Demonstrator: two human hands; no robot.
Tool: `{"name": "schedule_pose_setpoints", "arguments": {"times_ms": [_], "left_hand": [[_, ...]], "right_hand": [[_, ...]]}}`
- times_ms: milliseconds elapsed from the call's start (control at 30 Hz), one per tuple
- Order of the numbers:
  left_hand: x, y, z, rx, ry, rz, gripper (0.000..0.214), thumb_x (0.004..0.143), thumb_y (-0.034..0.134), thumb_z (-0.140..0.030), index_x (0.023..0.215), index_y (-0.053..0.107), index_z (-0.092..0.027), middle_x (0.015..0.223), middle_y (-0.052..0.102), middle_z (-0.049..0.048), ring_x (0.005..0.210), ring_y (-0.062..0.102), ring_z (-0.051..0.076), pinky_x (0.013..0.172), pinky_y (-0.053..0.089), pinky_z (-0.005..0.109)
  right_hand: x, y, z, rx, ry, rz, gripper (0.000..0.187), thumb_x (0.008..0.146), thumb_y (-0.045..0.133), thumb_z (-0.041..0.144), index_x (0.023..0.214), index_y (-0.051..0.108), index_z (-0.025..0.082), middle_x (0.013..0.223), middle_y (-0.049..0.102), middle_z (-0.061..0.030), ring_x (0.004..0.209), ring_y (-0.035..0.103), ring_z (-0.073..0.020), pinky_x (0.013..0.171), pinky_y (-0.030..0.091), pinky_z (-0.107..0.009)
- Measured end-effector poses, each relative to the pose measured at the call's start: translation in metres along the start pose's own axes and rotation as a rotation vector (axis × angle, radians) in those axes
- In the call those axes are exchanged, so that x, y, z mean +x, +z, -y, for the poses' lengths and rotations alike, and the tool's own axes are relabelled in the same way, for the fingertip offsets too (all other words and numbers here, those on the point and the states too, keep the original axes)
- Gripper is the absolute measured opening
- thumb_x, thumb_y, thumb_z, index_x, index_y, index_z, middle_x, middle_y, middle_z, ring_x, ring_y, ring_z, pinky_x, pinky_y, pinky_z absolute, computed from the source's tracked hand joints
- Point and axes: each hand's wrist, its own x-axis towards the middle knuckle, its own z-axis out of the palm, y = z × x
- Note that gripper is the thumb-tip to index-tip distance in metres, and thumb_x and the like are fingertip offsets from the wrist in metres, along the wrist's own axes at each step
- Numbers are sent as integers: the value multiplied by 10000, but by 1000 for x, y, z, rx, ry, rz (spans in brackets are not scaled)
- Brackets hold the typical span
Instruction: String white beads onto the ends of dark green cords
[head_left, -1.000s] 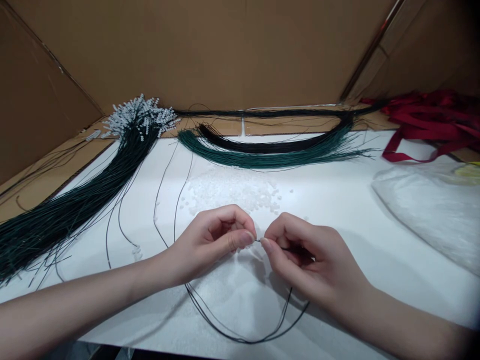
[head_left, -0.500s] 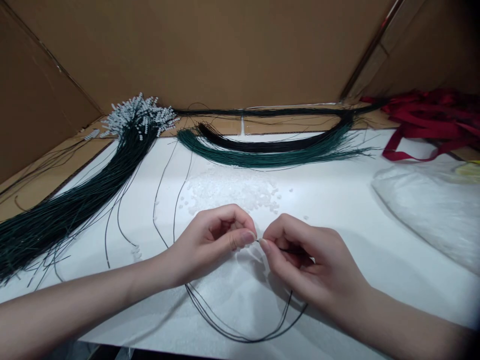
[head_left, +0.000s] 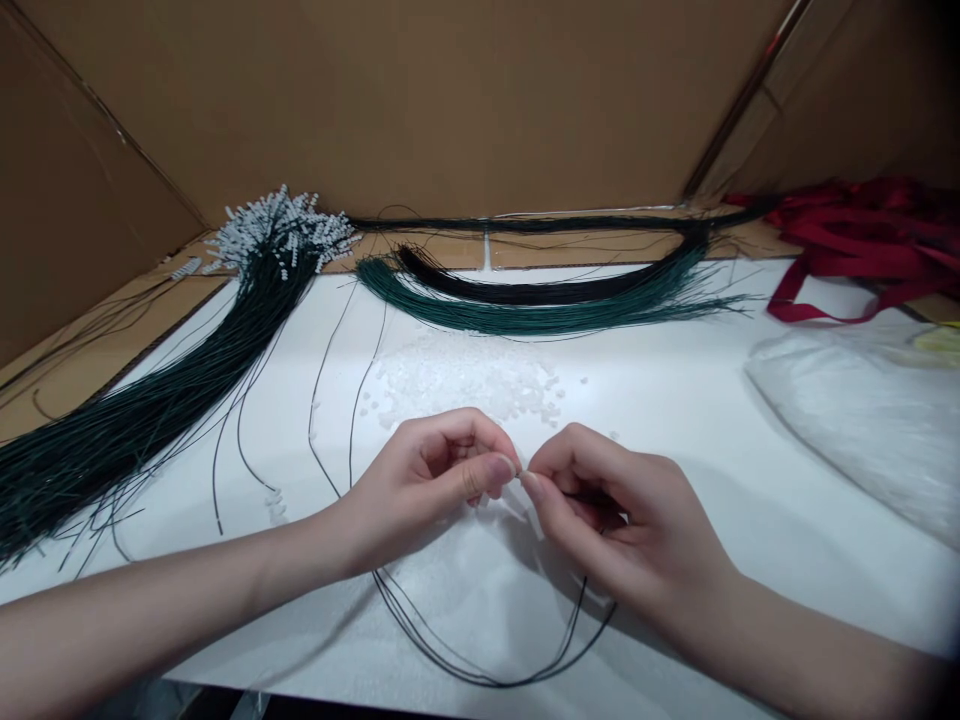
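Observation:
My left hand [head_left: 442, 475] and my right hand [head_left: 622, 520] meet over the middle of the white board, fingertips almost touching. Thumb and forefinger of the right pinch the end of a thin dark wire [head_left: 495, 684], several strands of which sag in a loop below both hands. The left is closed in a pinch at that wire's tip; whatever else sits between its fingers is mostly hidden, though small whitish bits show under them. Just beyond lies a scatter of small translucent white beads [head_left: 472, 375].
At left lies a thick bundle of dark green wires [head_left: 225, 340] with white beaded tips [head_left: 281, 225]. Curved black and green wire bundles [head_left: 525, 315] lie at the back. Red ribbon [head_left: 847, 250] and a clear plastic bag [head_left: 862, 420] are on the right. Cardboard walls [head_left: 450, 110] enclose the board.
Both hands keep their pinches, and the fingertips have drawn slightly closer together, leaving less wire showing between them. Everything else lies as before, apart from a slight shift of the view.

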Motion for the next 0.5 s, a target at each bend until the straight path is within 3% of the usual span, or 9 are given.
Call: {"name": "schedule_pose_setpoints", "arguments": {"times_ms": [133, 500], "left_hand": [[-1, -1, 0, 1, -12, 4, 126, 882, 685, -272, 934, 661, -159, 790, 607, 5, 676, 520, 82, 601, 390, 180], [-4, -3, -4, 169, -44, 3, 194, 898, 654, -348, 865, 651, -156, 713, 550, 2, 631, 448, 88, 548, 320, 211]], "right_hand": [[1, -2, 1, -1, 26, -23, 176, 910, 489, 149, 744, 478, 206, 547, 364, 61, 464, 333, -78, 413, 268, -220], [-1, -2, -3, -22, 8, 7, 155, 925, 490, 161, 777, 497, 207, 557, 375, 56, 477, 319, -83, 417, 263, -224]]}}
